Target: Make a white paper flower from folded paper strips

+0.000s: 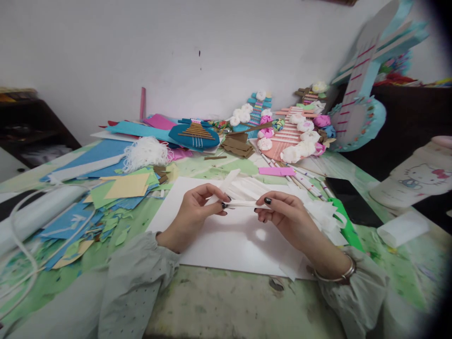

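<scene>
Between my two hands stretches a thin white paper strip (242,203), narrow and folded-looking, held over the middle of a white sheet (226,245). My left hand (197,209) pinches its left end between thumb and fingers, and a loose white end sticks up past those fingers. At the right end, my right hand (286,214) pinches it with the thumb on top. Pleated white crepe paper (247,186) lies just behind the strip, partly hidden by the hands. Crumpled white paper ribbons (323,214) lie beside my right wrist.
Coloured paper scraps (120,188) and a bundle of white string (146,154) lie left. Paper-flower instrument crafts (296,132) line the wall. On the right are a black phone (353,200), a green roll (348,228) and a Hello Kitty cup (415,174).
</scene>
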Motion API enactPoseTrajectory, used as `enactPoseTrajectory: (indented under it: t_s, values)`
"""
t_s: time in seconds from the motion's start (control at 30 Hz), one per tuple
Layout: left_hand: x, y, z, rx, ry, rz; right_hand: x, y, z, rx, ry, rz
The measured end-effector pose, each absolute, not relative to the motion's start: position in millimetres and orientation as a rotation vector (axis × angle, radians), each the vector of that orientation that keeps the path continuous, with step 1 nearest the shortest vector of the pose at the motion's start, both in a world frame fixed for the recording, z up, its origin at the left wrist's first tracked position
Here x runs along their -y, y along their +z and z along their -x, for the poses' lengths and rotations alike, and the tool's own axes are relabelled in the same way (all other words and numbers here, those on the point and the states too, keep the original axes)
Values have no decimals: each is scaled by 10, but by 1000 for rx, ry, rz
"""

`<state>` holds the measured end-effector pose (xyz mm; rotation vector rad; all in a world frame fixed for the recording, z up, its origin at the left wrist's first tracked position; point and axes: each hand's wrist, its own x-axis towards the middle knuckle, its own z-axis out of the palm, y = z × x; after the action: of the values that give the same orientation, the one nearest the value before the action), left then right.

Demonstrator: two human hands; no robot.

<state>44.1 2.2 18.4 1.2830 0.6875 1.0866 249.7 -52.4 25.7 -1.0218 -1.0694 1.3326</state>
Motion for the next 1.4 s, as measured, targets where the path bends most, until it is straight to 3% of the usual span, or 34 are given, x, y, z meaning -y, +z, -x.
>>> enactPoseTrajectory:
  t_s: [0.57,0.9,1.13,1.4]
  values:
    - [-34,148,-482,-805,1236,-1515,489,173,-2469,1703,811,1467]
    - [-9,172,-483,-827,1183,-1574,550,194,-2353,1320,1404,1213]
    - [100,136,-567,-757,956,-1867,566,177,-2241,1104,1468,1053]
    - [172,151,-591,-652,867,-1797,553,159,-2190,1028,1449,1155]
